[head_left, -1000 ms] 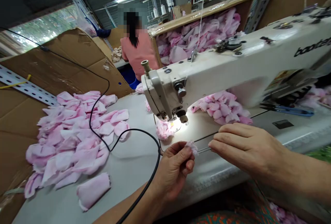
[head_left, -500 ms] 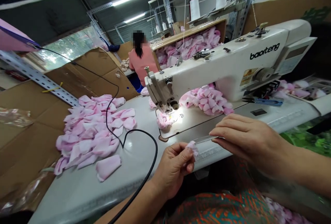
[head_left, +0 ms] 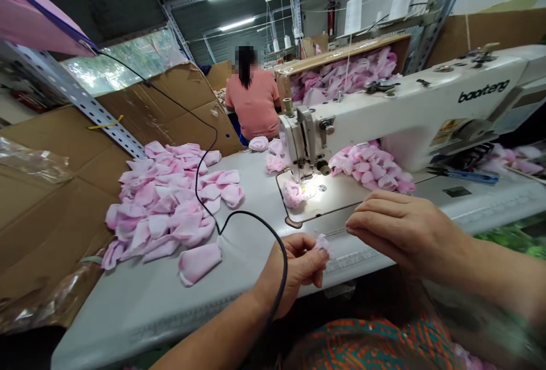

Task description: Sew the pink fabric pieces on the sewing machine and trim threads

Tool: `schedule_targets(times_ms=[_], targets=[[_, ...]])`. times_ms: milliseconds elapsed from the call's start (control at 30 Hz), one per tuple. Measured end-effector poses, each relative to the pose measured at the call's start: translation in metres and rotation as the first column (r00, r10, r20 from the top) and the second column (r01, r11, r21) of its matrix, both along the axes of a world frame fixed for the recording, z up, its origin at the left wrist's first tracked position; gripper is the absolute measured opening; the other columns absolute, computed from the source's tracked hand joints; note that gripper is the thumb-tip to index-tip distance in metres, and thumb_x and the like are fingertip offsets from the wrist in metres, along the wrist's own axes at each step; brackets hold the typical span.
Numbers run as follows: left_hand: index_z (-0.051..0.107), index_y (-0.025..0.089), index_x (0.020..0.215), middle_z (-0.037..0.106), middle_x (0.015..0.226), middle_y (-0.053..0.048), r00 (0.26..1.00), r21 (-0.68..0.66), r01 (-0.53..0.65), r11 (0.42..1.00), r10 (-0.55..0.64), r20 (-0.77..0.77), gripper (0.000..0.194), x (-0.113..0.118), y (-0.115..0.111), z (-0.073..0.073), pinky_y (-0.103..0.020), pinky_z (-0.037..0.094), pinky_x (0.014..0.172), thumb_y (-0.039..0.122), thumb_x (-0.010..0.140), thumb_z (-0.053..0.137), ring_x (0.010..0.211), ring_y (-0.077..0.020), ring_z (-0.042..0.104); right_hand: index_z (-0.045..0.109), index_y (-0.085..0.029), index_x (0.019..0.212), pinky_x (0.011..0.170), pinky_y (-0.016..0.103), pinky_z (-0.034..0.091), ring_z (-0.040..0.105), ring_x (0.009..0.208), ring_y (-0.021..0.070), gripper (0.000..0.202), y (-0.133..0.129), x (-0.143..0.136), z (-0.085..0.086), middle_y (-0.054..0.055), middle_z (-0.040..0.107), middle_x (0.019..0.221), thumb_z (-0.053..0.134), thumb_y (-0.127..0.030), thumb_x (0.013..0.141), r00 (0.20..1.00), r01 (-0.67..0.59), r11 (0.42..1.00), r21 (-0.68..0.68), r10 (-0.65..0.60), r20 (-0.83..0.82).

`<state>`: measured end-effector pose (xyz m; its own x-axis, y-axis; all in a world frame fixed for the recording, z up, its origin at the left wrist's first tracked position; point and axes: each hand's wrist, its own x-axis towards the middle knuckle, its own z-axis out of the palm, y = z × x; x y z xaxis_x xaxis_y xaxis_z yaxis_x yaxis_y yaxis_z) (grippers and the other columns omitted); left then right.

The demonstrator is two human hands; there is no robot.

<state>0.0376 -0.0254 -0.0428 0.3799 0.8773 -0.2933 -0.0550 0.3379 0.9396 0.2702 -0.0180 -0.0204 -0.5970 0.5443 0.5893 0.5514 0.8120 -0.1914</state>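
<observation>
My left hand (head_left: 294, 267) is closed in a pinch on a small gathered piece of pink fabric (head_left: 323, 245), just off the table's front edge. From near this piece a thin clear strip (head_left: 339, 231) runs toward my right hand (head_left: 396, 227), whose fingers are pressed together at its end. Beyond both hands stands a white sewing machine (head_left: 362, 125). Under its lit needle and presser foot sits a pink fabric rosette (head_left: 294, 193), apart from my hands.
Pink fabric pieces (head_left: 166, 205) are heaped on the left of the table (head_left: 140, 301). A black cable (head_left: 256, 216) loops past my left forearm. Bunched pink fabric (head_left: 371, 165) lies behind the machine's needle area, blue-handled snips (head_left: 464, 175) to the right. A person (head_left: 253, 102) sits beyond.
The view has swung left, so the machine appears farther right. My left hand keeps its pinch on the fabric, and the clear strip between my hands looks fainter and thinner.
</observation>
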Motion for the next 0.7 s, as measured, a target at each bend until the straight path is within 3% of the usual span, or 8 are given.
schedule_targets(times_ms=[133,233,300,367,433,700], targets=[[0.066,0.014,0.071,0.055,0.055,0.002,0.999,0.03,-0.002,1.0,0.001,0.033,0.031,-0.022,0.016,-0.007,-0.021,0.023,0.044,0.042,0.071,0.08,0.042,-0.0063,0.047,0.064,-0.017,0.096,0.07,0.032,0.045,0.057,0.079,0.0176,0.012,0.015,-0.023,-0.002,0.006,0.065,0.085,0.052,-0.019,0.096,0.997,0.036,0.996,-0.077,-0.041,-0.071],[0.066,0.014,0.071,0.057,0.06,0.002,0.995,0.024,-0.064,0.998,0.062,0.082,0.025,-0.037,0.029,-0.008,-0.021,0.024,0.046,0.036,0.073,0.078,0.044,-0.0056,0.047,0.065,-0.019,0.097,0.068,0.029,0.046,0.059,0.078,0.016,0.014,0.024,-0.04,-0.003,0.005,0.066,0.087,0.053,-0.025,0.097,0.983,0.074,0.966,-0.249,-0.112,-0.145],[0.066,0.014,0.072,0.057,0.061,0.002,0.99,0.013,-0.097,0.995,0.095,0.106,0.023,-0.046,0.037,-0.007,-0.021,0.025,0.047,0.034,0.074,0.077,0.045,-0.0054,0.047,0.066,-0.02,0.096,0.059,0.026,0.045,0.059,0.068,0.0143,0.018,0.029,-0.051,-0.006,0.002,0.064,0.078,0.053,-0.033,0.097,0.97,0.08,0.887,-0.456,-0.174,-0.167],[0.066,0.013,0.073,0.057,0.061,0.001,0.986,0.005,-0.11,0.994,0.108,0.124,0.023,-0.054,0.043,-0.006,-0.021,0.026,0.049,0.034,0.075,0.077,0.047,-0.0054,0.047,0.066,-0.021,0.098,0.05,0.024,0.042,0.055,0.058,0.0132,0.026,0.032,-0.063,-0.012,0.0,0.061,0.068,0.051,-0.041,0.097,0.959,0.053,0.76,-0.647,-0.221,-0.18],[0.067,0.013,0.073,0.058,0.061,0.001,0.984,-0.005,-0.109,0.994,0.109,0.139,0.024,-0.061,0.048,-0.005,-0.021,0.027,0.049,0.034,0.074,0.077,0.047,-0.0053,0.047,0.065,-0.021,0.1,0.049,0.024,0.042,0.054,0.057,0.0131,0.031,0.034,-0.076,-0.018,0.0,0.06,0.067,0.048,-0.046,0.097,0.947,0.007,0.663,-0.749,-0.245,-0.207],[0.065,0.012,0.066,0.059,0.06,0.001,0.972,-0.072,-0.174,0.982,0.183,0.148,0.028,-0.077,0.063,-0.006,-0.019,0.032,0.05,0.035,0.07,0.081,0.046,-0.005,0.048,0.063,-0.019,0.105,0.058,0.024,0.043,0.059,0.069,0.0143,0.035,0.032,-0.112,-0.029,0.003,0.066,0.08,0.044,-0.048,0.099,0.913,-0.019,0.535,-0.844,-0.334,-0.233]])
